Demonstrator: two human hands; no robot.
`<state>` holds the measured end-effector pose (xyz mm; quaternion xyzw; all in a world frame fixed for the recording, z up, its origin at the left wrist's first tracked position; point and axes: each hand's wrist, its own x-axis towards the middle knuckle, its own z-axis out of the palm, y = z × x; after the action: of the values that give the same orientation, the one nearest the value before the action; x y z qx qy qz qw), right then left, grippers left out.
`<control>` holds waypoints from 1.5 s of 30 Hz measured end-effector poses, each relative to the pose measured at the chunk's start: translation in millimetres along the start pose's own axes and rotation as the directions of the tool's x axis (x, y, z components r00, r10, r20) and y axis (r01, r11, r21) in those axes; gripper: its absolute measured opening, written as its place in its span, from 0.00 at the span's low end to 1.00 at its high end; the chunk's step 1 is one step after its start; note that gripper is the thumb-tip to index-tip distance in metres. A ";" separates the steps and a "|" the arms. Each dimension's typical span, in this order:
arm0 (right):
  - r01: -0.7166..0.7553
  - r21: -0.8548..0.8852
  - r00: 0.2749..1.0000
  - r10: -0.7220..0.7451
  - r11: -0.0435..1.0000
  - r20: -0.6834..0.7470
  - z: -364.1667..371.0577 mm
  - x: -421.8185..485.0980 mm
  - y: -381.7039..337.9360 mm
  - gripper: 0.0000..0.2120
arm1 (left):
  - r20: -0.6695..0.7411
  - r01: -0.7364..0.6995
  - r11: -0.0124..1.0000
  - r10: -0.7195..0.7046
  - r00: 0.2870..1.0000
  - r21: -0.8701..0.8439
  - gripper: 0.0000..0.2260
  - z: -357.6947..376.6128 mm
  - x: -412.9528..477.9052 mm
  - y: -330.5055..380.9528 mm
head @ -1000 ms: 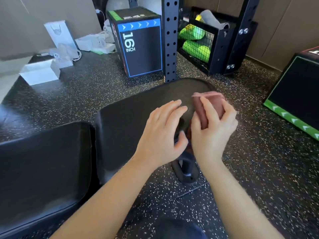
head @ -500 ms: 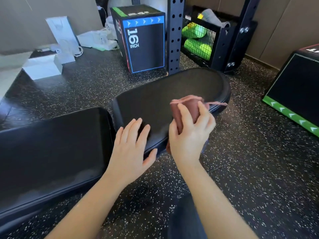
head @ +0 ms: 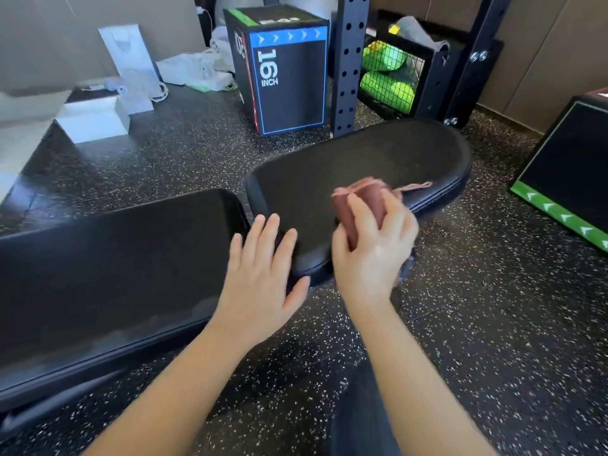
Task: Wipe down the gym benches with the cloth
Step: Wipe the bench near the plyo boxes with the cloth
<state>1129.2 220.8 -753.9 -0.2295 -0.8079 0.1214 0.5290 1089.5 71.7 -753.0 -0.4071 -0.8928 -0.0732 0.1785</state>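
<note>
Right fingers (head: 360, 215) around cloth (head: 368, 195), over bench (head: 362, 153)

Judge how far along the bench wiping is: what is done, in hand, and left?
Done: nothing I can confirm; neither the seat pad nor the back pad shows wipe marks. In hand: the right hand grips the folded cloth at the seat pad's near edge, while the left hand rests flat on it. Left: seemingly both pads.

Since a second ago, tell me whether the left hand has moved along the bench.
Yes. The left hand has slid left along the seat pad, away from the cloth, toward the gap beside the back pad.
</note>
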 end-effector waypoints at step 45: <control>-0.061 0.255 0.966 -0.008 0.965 0.260 3.9 -71.4 -143.0 0.11 | -0.031 0.041 0.999 -0.042 0.999 -0.025 0.25 -32.6 -107.1 -142.5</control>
<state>1114.9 61.6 -749.8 -0.1511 -0.8437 0.2626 0.4431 1055.5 -106.1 -761.2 -0.3895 -0.8971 -0.0942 0.1860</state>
